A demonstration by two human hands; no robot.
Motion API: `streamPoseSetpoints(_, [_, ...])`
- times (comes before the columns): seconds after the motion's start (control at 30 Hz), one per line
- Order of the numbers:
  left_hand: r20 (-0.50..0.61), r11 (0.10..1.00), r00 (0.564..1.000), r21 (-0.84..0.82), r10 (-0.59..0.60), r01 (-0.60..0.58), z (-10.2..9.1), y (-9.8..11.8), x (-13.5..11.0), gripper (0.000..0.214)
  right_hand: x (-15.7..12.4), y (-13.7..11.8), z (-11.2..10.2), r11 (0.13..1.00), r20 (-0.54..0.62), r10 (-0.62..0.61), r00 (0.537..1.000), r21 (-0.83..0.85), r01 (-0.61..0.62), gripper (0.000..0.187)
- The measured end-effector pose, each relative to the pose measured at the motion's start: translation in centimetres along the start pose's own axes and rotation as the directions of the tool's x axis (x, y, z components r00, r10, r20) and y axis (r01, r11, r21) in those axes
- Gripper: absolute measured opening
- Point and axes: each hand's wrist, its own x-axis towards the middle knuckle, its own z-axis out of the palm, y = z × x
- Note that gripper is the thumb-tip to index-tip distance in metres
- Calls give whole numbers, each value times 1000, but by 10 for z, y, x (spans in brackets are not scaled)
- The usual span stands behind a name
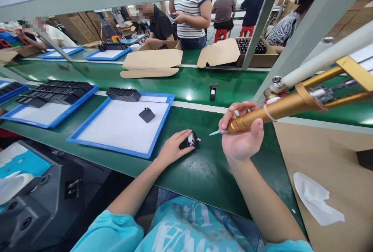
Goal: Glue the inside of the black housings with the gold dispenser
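My left hand [174, 147] pinches a small black part with a white middle [192, 139] against the green table [204, 170]. My right hand [242, 132] grips a gold pen-shaped tool [279, 109] whose pale tip [215, 132] points left, a short way from the part without touching it. The tool hangs from a gold and white arm [329, 77] coming in from the upper right. A single black part [147, 114] lies on the white sheet of a blue-rimmed tray [116, 149] just left of my left hand, with a row of black parts [123, 93] at its far edge.
A second blue tray [43, 121] with several black parts sits further left. One small black piece [213, 91] stands on the green conveyor. Open cardboard boxes [151, 59] and several people are across it. A brown board [335, 158] with white paper [316, 197] lies right.
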Motion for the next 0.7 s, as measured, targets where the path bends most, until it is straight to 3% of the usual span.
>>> streamPoseSetpoints(0.27, [-148, 996, 985, 15, 89, -88, 12, -12, -1, 45, 0, -1, -1, 1000, 3, 4, 1000, 7, -4, 30])
streamPoseSetpoints(0.5, [-116, 995, 989, 24, -89, 93, 12, -8, -7, 61, 0, -2, 0, 1000, -10, 15, 1000, -11, -15, 30])
streamPoseSetpoints(0.7, [-85, 998, 995, 44, -44, 48, 7, -6, -3, 49, 0, -3, 1, 999, -25, 25, 999, -37, -26, 31])
